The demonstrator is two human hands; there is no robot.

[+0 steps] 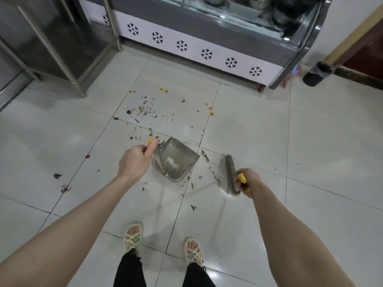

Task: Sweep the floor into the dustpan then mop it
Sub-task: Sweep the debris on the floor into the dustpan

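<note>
A grey dustpan (176, 160) rests on the white tiled floor, its mouth facing right. My left hand (134, 160) grips the yellow-tipped top of its upright handle. My right hand (247, 182) holds the yellow-capped handle of a grey broom, whose head (231, 175) lies on the floor to the right of the pan. Small scraps of debris (211, 175) lie between broom and pan. More scattered bits and yellow and red spots (145, 110) lie farther ahead.
A glass display counter with a white snowflake-patterned base (196, 48) stands ahead. A steel table frame (51, 48) is at the left. A black bin (317, 73) and a pink mop head (290, 77) sit at the right. My feet (163, 243) are in sandals below.
</note>
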